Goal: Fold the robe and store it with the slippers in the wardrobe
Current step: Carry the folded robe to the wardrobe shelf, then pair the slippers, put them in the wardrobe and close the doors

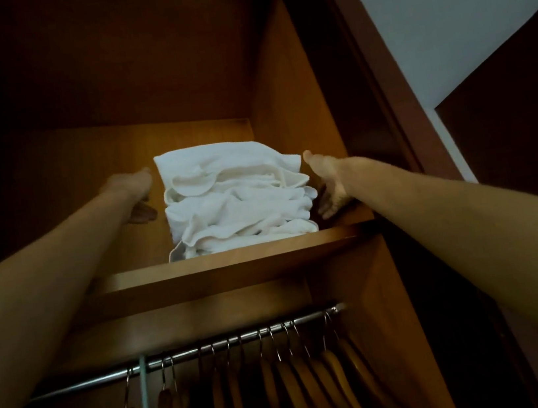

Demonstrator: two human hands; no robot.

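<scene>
A folded white robe lies as a thick stack on the top shelf of a brown wooden wardrobe, near the shelf's front edge. My left hand is at the stack's left side with relaxed fingers, close to the cloth. On the stack's right side my right hand has straight fingers spread, its palm facing the robe. Whether either hand touches the cloth is unclear. Neither hand grips anything. No slippers are in view.
Below the shelf a metal rail carries several bare wooden hangers. The wardrobe's right side wall stands close to my right hand. A white room wall shows at the right.
</scene>
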